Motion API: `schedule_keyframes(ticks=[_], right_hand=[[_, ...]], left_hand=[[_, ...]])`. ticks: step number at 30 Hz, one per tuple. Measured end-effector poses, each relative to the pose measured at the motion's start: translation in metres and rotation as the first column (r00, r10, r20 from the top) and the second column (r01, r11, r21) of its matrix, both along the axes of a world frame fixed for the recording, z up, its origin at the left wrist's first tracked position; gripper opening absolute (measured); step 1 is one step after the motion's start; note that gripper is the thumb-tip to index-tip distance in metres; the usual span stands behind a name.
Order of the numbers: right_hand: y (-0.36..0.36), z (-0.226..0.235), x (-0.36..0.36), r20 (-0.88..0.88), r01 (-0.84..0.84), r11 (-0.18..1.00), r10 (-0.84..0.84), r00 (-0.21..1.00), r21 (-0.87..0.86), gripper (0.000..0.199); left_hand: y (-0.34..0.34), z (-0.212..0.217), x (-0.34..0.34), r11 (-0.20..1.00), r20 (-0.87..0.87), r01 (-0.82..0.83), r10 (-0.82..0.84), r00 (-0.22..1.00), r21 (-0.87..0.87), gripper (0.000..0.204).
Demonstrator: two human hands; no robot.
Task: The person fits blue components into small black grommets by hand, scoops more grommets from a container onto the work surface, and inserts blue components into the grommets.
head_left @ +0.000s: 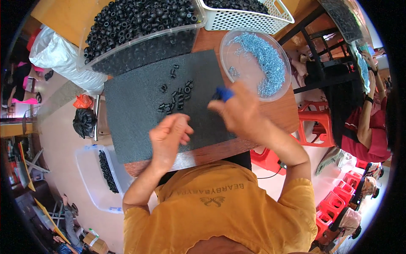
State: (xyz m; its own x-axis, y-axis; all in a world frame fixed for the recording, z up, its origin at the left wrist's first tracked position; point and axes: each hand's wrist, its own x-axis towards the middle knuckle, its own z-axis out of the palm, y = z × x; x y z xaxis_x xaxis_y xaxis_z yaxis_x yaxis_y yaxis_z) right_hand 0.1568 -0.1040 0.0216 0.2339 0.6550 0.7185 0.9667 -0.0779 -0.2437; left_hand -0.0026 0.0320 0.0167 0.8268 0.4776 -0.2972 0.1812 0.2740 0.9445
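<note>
With the blue tool point(224, 93) pinched in the right hand point(241, 112), the loosely curled, empty left hand point(169, 137) is best kept near the black rings point(175, 99) on the mat point(139, 114).

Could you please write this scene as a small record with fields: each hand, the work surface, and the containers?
Left hand: over the near part of the mat, fingers curled; whether it holds a piece cannot be seen.
Right hand: grips a blue tool at the mat's right edge.
Work surface: dark foam mat on a wooden table.
On the mat: a small cluster of black rings.
Containers: clear bin of black rings; round clear dish of small silvery screws; white mesh basket.
</note>
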Motion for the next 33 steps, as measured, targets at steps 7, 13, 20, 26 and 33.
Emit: schedule_keyframes(ticks=[7, 13, 20, 26, 33], right_hand=[[0.037, 0.066, 0.150, 0.118, 0.480, 0.874, -0.471, 0.874, -0.077, 0.031], [0.073, 0.069, 0.210, -0.067, 0.578, 0.748, -0.628, 0.775, -0.325, 0.025], [0.033, 0.054, 0.151, -0.082, 0.385, 0.919, -0.392, 0.916, -0.088, 0.025], [-0.015, 0.026, 0.096, -0.082, 0.312, 0.937, -0.328, 0.941, -0.160, 0.017], [-0.055, 0.013, 0.092, -0.241, 0.333, 0.898, -0.404, 0.882, -0.287, 0.016]], left_hand=[[0.076, 0.011, 0.067, 0.269, 0.238, -0.187, -0.173, 0.956, 0.945, 0.017], [0.092, -0.023, 0.106, 0.097, 0.103, -0.070, -0.391, 0.915, 0.993, 0.026], [0.083, -0.014, 0.078, 0.225, 0.018, 0.077, -0.393, 0.920, 0.971, 0.020], [0.052, -0.005, 0.078, 0.079, 0.114, -0.090, -0.414, 0.903, 0.993, 0.018], [0.036, -0.012, 0.086, -0.131, -0.060, 0.009, -0.391, 0.919, 0.991, 0.020]])
